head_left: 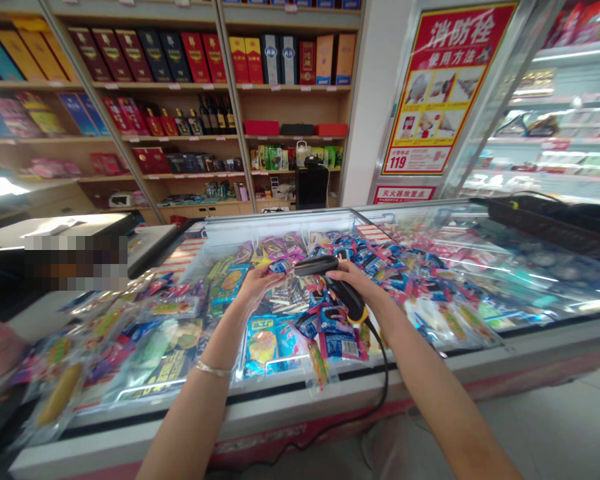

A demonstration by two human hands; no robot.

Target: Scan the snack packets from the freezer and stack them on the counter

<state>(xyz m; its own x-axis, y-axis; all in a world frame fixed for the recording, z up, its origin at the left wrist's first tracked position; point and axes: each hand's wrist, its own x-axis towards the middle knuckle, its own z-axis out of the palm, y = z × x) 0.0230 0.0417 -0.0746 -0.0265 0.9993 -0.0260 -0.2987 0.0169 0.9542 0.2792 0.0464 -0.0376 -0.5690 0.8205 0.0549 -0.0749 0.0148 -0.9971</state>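
Note:
My right hand (356,279) is closed around a black barcode scanner (349,299) with a yellow accent near its lower end. The scanner's head points left, and a black cord hangs from the handle over the freezer's front edge. Just left of the head, my left hand (254,287) pinches a small blue packet (280,267), partly hidden by the fingers. Both hands are above a chest freezer (300,390) with a glass top. Under and around them lie many blue-and-pink snack packets (336,333), along with a yellow-and-blue packet (261,343).
Clear-wrapped snacks, including a long yellowish one (60,395), lie at the left. A dark tray (545,227) sits on the freezer at the right. Behind stand shelves (290,100) of boxes and bottles, and a red fire-hydrant poster (445,87). The scanner cord (383,390) loops below.

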